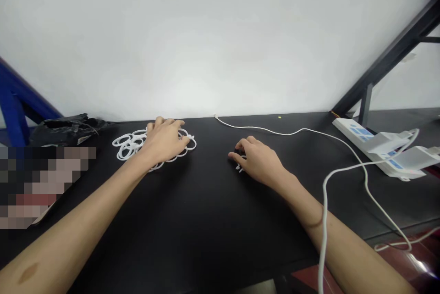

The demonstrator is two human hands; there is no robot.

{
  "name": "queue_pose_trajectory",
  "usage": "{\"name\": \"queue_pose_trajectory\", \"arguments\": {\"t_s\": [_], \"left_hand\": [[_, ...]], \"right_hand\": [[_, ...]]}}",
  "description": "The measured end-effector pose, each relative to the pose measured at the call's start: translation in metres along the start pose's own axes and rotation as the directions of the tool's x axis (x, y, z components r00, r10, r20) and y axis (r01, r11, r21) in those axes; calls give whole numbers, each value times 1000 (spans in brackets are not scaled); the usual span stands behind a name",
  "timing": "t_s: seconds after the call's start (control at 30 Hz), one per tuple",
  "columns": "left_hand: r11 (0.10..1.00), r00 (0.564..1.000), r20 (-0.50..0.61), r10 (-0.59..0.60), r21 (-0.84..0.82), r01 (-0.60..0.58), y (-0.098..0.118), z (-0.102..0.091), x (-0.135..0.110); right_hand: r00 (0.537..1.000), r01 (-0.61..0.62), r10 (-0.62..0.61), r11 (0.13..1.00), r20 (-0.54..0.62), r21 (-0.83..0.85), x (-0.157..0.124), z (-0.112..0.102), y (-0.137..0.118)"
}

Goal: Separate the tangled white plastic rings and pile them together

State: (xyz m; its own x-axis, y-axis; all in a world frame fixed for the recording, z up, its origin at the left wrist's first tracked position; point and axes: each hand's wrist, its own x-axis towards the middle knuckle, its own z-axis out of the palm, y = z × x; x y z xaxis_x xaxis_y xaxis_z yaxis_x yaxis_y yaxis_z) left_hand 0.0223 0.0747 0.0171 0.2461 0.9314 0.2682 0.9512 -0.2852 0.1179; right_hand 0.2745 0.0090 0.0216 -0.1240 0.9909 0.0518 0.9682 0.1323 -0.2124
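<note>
Spread over a flat pile of white looped plastic ties (pixel 128 147), which look like closed cable ties, my left hand (pixel 165 140) rests with its thumb and fingers apart. Its palm hides part of the pile; loops show on both sides of it. My right hand (pixel 259 158) is to the right, low over the black tabletop (pixel 192 220), fingers curved and thumb apart from them. A small white tie (pixel 239 168) shows partly beneath its thumb, the remainder hidden by the hand.
A white cable (pixel 295 130) runs along the back and loops over my right forearm. To the right lies a white power strip (pixel 357 140) with plugged-in adapters (pixel 417 158). Crumpled black plastic (pixel 65 129) lies at the left, near a blue metal frame (pixel 13 110). A pale wall (pixel 206 41) stands behind.
</note>
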Motion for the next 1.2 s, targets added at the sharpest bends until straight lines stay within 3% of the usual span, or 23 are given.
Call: {"name": "queue_pose_trajectory", "arguments": {"t_s": [0.13, 0.27, 0.37, 0.6, 0.77, 0.9, 1.07, 1.2], "left_hand": [[1000, 1000, 18, -6, -10, 7, -7, -6, -4], [999, 993, -116, 14, -35, -18, -7, -12, -25], [993, 977, -202, 61, -82, -79, 6, -11, -46], [905, 931, -148, 335, -225, -361, 46, 1, -81], [843, 898, -100, 428, -316, -436, 51, -1, -85], [839, 898, -113, 425, -323, -438, 49, -1, -87], [870, 939, -157, 305, -356, -342, 46, 1, -86], [861, 952, -137, 274, -406, -306, 42, 1, -84]], "right_hand": [[999, 15, -15, 1000, 29, 8, -1, -5, 2], [997, 29, -30, 999, 67, 19, -4, -11, 4], [993, 74, -78, 996, 84, 49, -5, -13, 7], [952, 277, -297, 936, 69, 218, 0, -3, 10], [935, 330, -353, 874, -1, 357, -2, 5, -6], [949, 302, -310, 823, -65, 482, -5, 10, -17], [946, 310, -306, 760, -107, 571, -8, 15, -25], [955, 287, -271, 740, -121, 608, -8, 18, -25]]}}
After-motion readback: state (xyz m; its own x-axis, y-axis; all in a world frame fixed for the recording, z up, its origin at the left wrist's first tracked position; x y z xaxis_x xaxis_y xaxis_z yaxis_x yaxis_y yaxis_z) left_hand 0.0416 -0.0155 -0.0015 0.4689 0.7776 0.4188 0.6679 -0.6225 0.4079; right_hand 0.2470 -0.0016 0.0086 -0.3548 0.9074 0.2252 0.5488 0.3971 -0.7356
